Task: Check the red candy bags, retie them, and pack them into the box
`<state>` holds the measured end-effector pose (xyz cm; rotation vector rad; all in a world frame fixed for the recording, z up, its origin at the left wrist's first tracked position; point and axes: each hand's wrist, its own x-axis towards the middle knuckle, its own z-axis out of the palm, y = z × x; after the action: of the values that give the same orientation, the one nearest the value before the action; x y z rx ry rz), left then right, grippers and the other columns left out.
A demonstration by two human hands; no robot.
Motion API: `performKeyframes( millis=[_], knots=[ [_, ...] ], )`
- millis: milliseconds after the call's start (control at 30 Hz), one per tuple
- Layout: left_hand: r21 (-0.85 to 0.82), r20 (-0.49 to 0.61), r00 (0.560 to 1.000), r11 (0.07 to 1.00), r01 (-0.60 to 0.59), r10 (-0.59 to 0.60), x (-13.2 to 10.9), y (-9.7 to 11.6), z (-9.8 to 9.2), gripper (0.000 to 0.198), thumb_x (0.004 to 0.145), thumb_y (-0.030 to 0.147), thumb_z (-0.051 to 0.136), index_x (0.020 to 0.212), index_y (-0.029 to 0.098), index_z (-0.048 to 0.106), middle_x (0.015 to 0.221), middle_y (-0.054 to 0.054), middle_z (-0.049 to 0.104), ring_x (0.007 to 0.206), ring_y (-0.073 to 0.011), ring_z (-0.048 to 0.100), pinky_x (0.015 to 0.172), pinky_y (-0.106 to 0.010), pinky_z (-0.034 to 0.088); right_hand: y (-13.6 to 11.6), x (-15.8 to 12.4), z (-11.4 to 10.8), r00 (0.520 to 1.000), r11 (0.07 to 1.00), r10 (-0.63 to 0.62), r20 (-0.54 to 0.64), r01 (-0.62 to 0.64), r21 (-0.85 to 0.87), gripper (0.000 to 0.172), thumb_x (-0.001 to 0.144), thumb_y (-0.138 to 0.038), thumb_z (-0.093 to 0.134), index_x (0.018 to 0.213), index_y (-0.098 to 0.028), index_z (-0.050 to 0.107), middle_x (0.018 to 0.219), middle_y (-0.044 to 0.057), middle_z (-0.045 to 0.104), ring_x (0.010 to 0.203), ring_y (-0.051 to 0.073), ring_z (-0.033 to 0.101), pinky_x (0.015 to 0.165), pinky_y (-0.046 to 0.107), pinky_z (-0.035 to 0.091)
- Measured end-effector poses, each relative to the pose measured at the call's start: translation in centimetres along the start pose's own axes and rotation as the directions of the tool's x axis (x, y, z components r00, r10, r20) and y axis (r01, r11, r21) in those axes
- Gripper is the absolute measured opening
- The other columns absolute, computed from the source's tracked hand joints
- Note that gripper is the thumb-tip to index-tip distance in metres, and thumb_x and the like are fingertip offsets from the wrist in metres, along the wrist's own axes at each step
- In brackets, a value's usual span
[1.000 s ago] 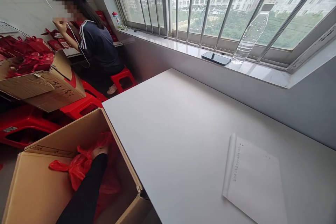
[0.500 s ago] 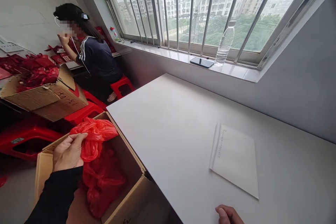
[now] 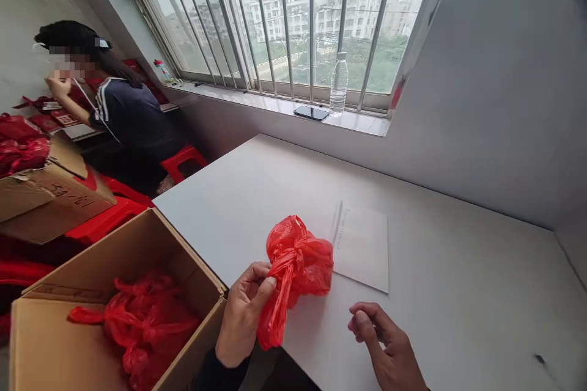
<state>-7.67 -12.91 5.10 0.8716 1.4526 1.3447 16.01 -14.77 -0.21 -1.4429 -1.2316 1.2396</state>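
A knotted red plastic bag (image 3: 312, 263) hangs over the white table (image 3: 220, 214), bulging with contents I cannot make out. My left hand (image 3: 245, 311) pinches it by its twisted handles, near the edge of the table. To the right of the bag, my right hand (image 3: 385, 342) is above the table with loosely curled fingers and nothing visible in them. A gap separates it from the bag. On the table behind the bag lies a flat white packet (image 3: 364, 250), its left edge partly covered by the bag.
An open cardboard box (image 3: 59, 342) at lower left contains more red plastic bags (image 3: 147, 317). Beyond it stand another carton (image 3: 59, 195) and red stools (image 3: 183, 162). A person (image 3: 132, 110) sits at far left. A bottle (image 3: 339, 85) and a phone (image 3: 312, 113) rest on the windowsill.
My left hand has lifted the red bag out of the box and carried it right, over the table. My right hand has come further into view with fingers less curled. The view has turned right.
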Motion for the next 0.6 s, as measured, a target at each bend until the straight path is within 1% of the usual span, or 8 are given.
performKeyframes(
  millis=[100,167,267,333,400,467,533,600],
  knots=[
    [0.053,0.144,0.988,0.997,0.053,-0.061,-2.0,-2.3,2.0,0.021,0.072,0.049,0.077,0.080,0.033,0.067,0.088,-0.004,0.066,0.083,-0.0255,0.066,0.072,-0.037,0.057,-1.9,1.0,-0.7,0.997,0.997,-0.052,0.064,0.056,-0.051,0.038,0.096,-0.055,0.048,0.096,-0.022,0.066,0.082,0.002,0.071,0.075,0.016,0.067,0.064,0.022,0.052],
    [0.084,0.206,0.975,0.994,0.073,-0.089,-2.9,-3.1,2.4,0.028,0.074,0.049,0.075,0.098,0.038,0.067,0.095,-0.005,0.067,0.093,-0.0280,0.067,0.081,-0.039,0.057,-2.6,1.4,-0.7,0.991,0.989,-0.083,0.107,0.095,-0.114,0.034,0.094,-0.052,0.053,0.104,-0.022,0.064,0.088,0.003,0.070,0.076,0.016,0.065,0.062,0.022,0.050],
    [0.083,0.202,0.969,0.988,0.127,-0.141,-3.1,-3.6,2.5,0.055,0.082,0.057,0.065,0.132,0.046,0.047,0.092,-0.003,0.067,0.091,-0.0269,0.068,0.085,-0.040,0.056,-2.9,1.8,0.2,0.987,0.976,-0.114,0.111,0.132,-0.171,0.040,0.087,-0.048,0.065,0.117,-0.021,0.058,0.093,0.003,0.070,0.079,0.018,0.064,0.066,0.025,0.052],
    [0.072,0.160,0.968,0.980,0.185,-0.194,-2.6,-3.8,2.6,0.064,0.083,0.061,0.061,0.139,0.042,0.037,0.078,0.000,0.066,0.076,-0.0249,0.069,0.076,-0.039,0.056,-2.8,2.0,1.1,0.984,0.979,-0.115,0.134,0.136,-0.154,0.038,0.087,-0.042,0.065,0.118,-0.021,0.055,0.092,0.002,0.069,0.077,0.018,0.063,0.070,0.027,0.052],
    [0.067,0.124,0.965,0.973,0.223,-0.230,-1.8,-4.1,2.7,0.063,0.079,0.060,0.067,0.132,0.033,0.047,0.070,0.002,0.066,0.068,-0.0238,0.068,0.068,-0.037,0.056,-2.7,2.0,1.7,0.979,0.988,-0.095,0.183,0.115,-0.101,0.024,0.091,-0.036,0.058,0.111,-0.021,0.057,0.087,0.001,0.069,0.072,0.016,0.061,0.069,0.027,0.051],
    [0.066,0.089,0.969,0.972,0.226,-0.231,-0.8,-4.2,2.5,0.051,0.075,0.057,0.073,0.112,0.025,0.058,0.070,0.000,0.068,0.064,-0.0223,0.067,0.062,-0.034,0.055,-2.6,2.0,1.4,0.976,0.996,-0.068,0.205,0.079,-0.046,0.016,0.094,-0.035,0.052,0.099,-0.022,0.058,0.084,0.001,0.068,0.067,0.015,0.058,0.065,0.026,0.049],
    [0.057,0.024,0.979,0.978,0.200,-0.201,0.5,-3.9,1.9,0.046,0.073,0.057,0.074,0.098,0.022,0.058,0.073,-0.001,0.071,0.063,-0.0203,0.067,0.060,-0.031,0.054,-2.4,1.7,0.5,0.981,0.999,-0.044,0.189,0.046,-0.004,0.018,0.095,-0.038,0.051,0.094,-0.022,0.059,0.085,0.002,0.067,0.068,0.015,0.058,0.063,0.026,0.048],
    [0.050,-0.054,0.986,0.986,0.157,-0.155,2.1,-3.3,0.9,0.047,0.073,0.058,0.073,0.097,0.022,0.056,0.076,0.000,0.072,0.064,-0.0193,0.067,0.059,-0.030,0.054,-2.3,1.3,-0.9,0.989,0.999,-0.012,0.150,0.006,0.039,0.022,0.095,-0.042,0.052,0.095,-0.022,0.061,0.088,0.002,0.067,0.072,0.016,0.059,0.065,0.025,0.049]
  ],
)
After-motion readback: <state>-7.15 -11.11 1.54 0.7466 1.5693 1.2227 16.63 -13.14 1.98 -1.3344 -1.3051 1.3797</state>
